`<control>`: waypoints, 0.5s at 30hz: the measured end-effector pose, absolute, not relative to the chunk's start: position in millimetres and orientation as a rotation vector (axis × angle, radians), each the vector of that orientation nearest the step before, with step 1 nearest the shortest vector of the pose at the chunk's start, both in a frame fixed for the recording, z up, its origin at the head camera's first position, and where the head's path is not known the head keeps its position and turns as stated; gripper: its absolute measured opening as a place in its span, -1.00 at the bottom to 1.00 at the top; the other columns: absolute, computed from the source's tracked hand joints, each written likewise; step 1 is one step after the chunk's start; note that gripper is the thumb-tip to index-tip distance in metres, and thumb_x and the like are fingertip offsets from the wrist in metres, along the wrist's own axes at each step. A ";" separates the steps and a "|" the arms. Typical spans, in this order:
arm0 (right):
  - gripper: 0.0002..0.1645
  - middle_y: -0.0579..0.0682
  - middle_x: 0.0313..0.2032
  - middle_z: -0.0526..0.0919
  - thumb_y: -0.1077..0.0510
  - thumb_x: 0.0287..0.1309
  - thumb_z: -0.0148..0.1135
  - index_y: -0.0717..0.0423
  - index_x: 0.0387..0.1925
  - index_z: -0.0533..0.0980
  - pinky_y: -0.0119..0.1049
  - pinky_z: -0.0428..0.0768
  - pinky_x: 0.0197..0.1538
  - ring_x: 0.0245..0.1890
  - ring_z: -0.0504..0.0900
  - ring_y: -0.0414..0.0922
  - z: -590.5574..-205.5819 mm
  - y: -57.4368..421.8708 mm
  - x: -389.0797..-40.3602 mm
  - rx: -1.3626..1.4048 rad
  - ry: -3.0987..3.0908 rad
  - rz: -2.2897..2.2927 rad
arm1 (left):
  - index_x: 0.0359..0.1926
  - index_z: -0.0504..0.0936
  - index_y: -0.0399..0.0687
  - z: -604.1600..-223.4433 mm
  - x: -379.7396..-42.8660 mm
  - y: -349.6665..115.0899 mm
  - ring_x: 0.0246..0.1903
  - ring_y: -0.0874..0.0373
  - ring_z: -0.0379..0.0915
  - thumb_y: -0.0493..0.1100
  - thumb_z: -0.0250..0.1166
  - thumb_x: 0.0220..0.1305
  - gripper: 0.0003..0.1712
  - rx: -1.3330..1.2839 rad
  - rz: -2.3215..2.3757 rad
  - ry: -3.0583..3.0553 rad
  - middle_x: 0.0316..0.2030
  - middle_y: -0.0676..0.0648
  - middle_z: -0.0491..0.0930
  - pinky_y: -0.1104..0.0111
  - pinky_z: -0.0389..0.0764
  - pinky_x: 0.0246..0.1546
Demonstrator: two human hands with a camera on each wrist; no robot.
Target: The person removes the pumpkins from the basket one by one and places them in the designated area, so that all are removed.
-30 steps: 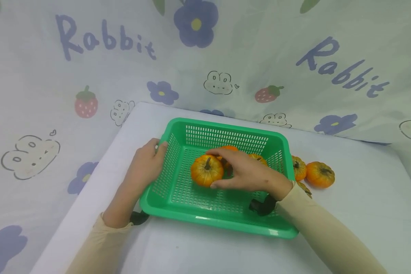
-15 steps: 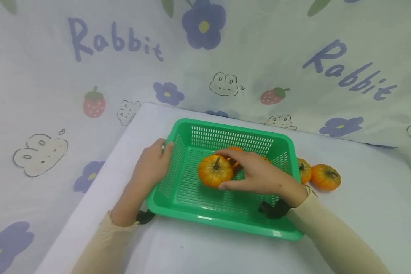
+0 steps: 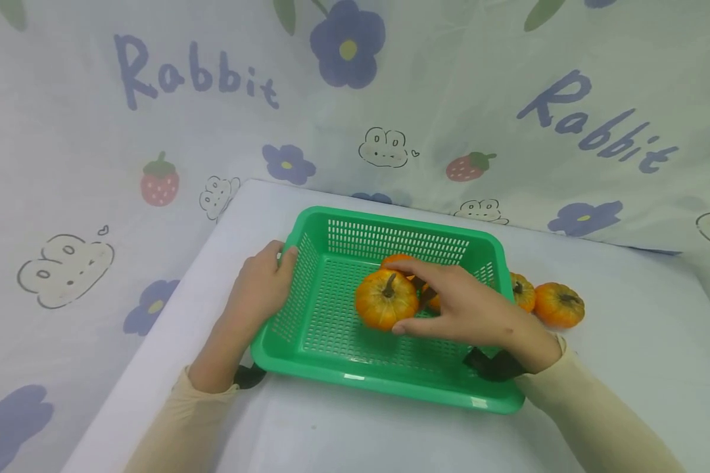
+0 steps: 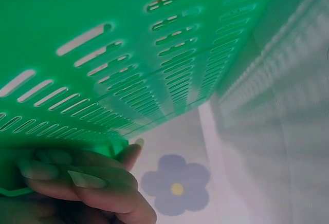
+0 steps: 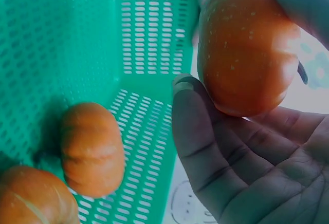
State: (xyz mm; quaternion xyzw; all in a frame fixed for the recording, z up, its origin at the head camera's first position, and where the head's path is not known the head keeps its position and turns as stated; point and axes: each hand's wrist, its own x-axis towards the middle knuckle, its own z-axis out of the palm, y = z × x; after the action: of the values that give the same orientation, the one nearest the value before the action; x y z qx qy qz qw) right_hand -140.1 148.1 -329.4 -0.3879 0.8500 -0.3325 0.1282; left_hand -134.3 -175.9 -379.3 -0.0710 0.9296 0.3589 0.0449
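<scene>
My right hand [image 3: 467, 305] grips a small orange pumpkin [image 3: 386, 299] between thumb and fingers, its dark stem pointing up, over the green plastic basket [image 3: 355, 378]. In the right wrist view the held pumpkin [image 5: 247, 49] is raised above the basket floor, fingertips around its side. Two more pumpkins lie inside; one shows as a ribbed orange pumpkin [image 5: 92, 149], with a second pumpkin [image 5: 36, 198] beside it. My left hand [image 3: 263, 282] holds the basket's left rim, thumb over the inside. In the left wrist view its curled fingers [image 4: 110, 188] lie against the slotted outer wall.
On the white table to the right of the basket sit an orange pumpkin [image 3: 559, 305] and a greener-topped pumpkin [image 3: 522, 292], partly hidden by the rim. A patterned cloth [image 3: 331, 131] hangs close behind the table and along its left side.
The held pumpkin has moved rightward over the basket with my right hand and looks slightly larger. My left hand stays on the rim. The head view has shifted slightly.
</scene>
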 end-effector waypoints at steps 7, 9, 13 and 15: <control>-0.02 -0.26 0.17 0.60 -0.29 0.17 0.52 -0.13 0.51 0.33 -0.16 0.68 0.09 0.03 0.62 -0.23 -320.5 163.0 -132.7 -1.051 2.544 -0.934 | 0.38 0.39 -0.29 -380.0 -134.1 -176.7 -0.42 -0.02 0.60 0.21 -0.19 0.68 -0.30 -0.203 1.108 2.846 -0.28 -0.23 0.62 0.20 0.66 -0.48; -0.01 -0.25 0.18 0.59 -0.29 0.17 0.52 -0.07 0.51 0.34 -0.17 0.69 0.09 0.03 0.63 -0.23 -317.9 167.8 -129.8 -1.014 2.548 -0.935 | 0.38 0.39 -0.29 -380.7 -134.5 -176.7 -0.42 -0.03 0.60 0.21 -0.19 0.68 -0.30 -0.200 1.106 2.852 -0.27 -0.23 0.61 0.19 0.66 -0.47; 0.00 -0.26 0.19 0.59 -0.30 0.14 0.54 -0.05 0.49 0.35 -0.17 0.69 0.10 0.06 0.65 -0.23 -313.9 177.8 -124.3 -0.971 2.586 -0.917 | 0.37 0.40 -0.28 -382.7 -135.3 -177.1 -0.41 -0.03 0.60 0.21 -0.19 0.68 -0.31 -0.196 1.107 2.860 -0.26 -0.23 0.62 0.19 0.67 -0.46; -0.01 -0.27 0.19 0.60 -0.30 0.13 0.55 -0.06 0.47 0.37 -0.16 0.69 0.11 0.07 0.66 -0.25 -312.8 182.8 -122.1 -0.968 2.621 -0.899 | 0.38 0.39 -0.28 -382.7 -135.2 -177.5 -0.40 -0.04 0.61 0.21 -0.19 0.68 -0.31 -0.200 1.108 2.856 -0.26 -0.23 0.62 0.18 0.67 -0.46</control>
State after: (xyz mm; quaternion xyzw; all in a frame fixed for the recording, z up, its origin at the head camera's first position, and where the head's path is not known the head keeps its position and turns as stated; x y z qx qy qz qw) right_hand -122.1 182.8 -312.8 -0.3282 0.8881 -0.3048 0.1030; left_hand -135.2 -177.5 -382.7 -0.0651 0.9298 0.3605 0.0359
